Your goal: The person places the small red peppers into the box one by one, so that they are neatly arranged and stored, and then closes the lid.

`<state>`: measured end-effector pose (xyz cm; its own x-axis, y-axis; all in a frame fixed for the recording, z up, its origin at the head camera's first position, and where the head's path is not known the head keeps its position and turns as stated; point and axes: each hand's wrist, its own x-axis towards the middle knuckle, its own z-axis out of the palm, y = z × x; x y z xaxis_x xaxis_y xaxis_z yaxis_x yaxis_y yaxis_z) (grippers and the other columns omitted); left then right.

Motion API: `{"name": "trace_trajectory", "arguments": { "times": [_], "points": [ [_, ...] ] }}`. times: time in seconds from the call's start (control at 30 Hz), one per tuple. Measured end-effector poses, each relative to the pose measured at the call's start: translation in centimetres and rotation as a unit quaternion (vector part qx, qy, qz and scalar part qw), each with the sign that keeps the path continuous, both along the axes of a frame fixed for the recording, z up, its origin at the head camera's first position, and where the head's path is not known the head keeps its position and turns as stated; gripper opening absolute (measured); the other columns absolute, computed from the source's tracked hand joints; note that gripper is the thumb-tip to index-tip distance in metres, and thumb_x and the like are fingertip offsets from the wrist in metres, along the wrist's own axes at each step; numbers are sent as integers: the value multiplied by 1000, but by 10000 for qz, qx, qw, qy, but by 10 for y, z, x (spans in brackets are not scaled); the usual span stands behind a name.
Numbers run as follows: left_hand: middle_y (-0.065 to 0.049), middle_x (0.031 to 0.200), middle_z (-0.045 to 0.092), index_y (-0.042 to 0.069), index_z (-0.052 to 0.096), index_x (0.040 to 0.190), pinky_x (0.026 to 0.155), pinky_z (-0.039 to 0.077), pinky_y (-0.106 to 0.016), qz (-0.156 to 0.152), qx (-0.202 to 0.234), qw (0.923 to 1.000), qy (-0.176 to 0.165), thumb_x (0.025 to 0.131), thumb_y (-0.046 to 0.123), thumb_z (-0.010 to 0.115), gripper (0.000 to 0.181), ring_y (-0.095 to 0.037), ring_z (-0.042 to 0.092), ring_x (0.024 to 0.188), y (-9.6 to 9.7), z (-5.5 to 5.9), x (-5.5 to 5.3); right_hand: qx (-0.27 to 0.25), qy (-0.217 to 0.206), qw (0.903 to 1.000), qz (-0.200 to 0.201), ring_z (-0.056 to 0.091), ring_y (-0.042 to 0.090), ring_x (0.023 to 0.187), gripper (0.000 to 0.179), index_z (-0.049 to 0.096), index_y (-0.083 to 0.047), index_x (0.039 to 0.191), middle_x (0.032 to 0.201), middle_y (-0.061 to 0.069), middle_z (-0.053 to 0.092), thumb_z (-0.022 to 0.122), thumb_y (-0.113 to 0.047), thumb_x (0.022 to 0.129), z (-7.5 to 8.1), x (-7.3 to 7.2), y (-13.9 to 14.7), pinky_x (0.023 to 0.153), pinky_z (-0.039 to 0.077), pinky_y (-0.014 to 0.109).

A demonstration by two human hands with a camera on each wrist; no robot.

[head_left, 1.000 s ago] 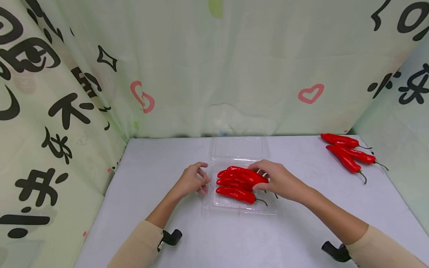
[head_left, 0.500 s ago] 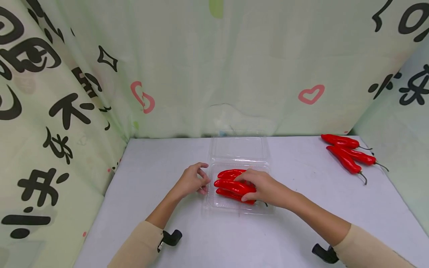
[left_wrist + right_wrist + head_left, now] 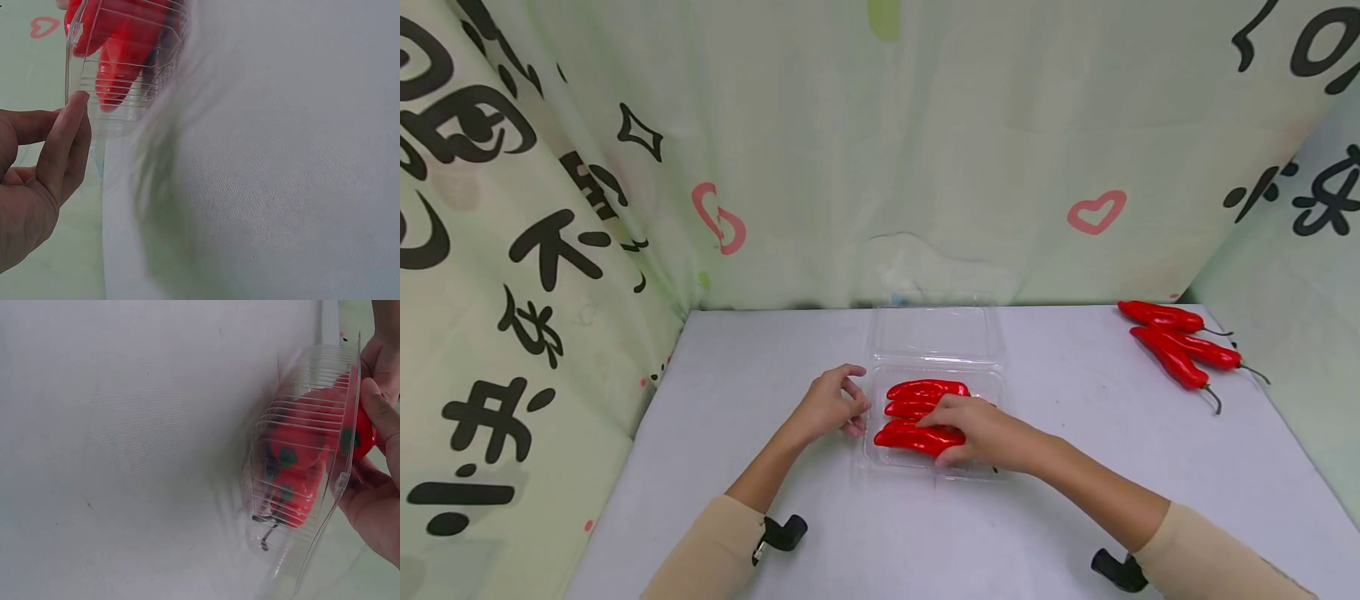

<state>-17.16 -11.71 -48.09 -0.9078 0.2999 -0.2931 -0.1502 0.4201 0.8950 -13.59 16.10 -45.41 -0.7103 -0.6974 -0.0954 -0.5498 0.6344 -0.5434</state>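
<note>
Pinched a pepper [image 3: 904, 437] by its right end with the right hand [image 3: 981, 433], thumb and fingers clamped on it, over the box [image 3: 991, 385] near its front edge. Pointed left from that hand, long axis roughly along that edge, tip toward the left hand [image 3: 832, 402]. Held the latter by the box's left edge, fingers loosely bent.

Clear box [image 3: 936, 364] in all views

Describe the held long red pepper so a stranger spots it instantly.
On the white table stands an open, clear plastic box. Toward its near side is a long, glossy red pepper; unlike the other red peppers, it is held by the right hand.
</note>
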Motion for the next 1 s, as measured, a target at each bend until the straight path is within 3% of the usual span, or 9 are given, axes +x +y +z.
{"name": "trace_trajectory", "arguments": {
  "times": [0.27, 0.7, 1.0],
  "points": [
    [-15, 99, 64, 2, 47, 147, 58, 63, -31, 12, -91, 10000, -25, 95, 2, 71, 57, -19, 70, 60, 0, 0, 0, 41, 205, 9998, 70, 59, 12, 100, 49, 73, -18, 127, 108, -3, 64, 88, -33, 82, -7, 1, -2, 77, 57, 22],
    [-14, 98, 65, 1, 47, 147, 58, 63, -31, -9, -96, 10000, 2, 95, 1, 70, 57, -18, 70, 59, 0, -1, 0, -42, 207, 9997, 145, 61, 12, 103, 44, 73, -18, 123, 112, -3, 67, 86, -35, 84, -8, 2, -9, 82, 59, 24],
    [-15, 99, 65, 1, 47, 147, 57, 63, -31, -38, -89, 10000, 14, 95, 1, 70, 57, -18, 70, 59, 0, -2, -1, -94, 512, 9980, 348, 62, 13, 102, 40, 74, -17, 122, 110, -1, 67, 84, -32, 86, -9, 4, -8, 83, 61, 26]
  ]
}}
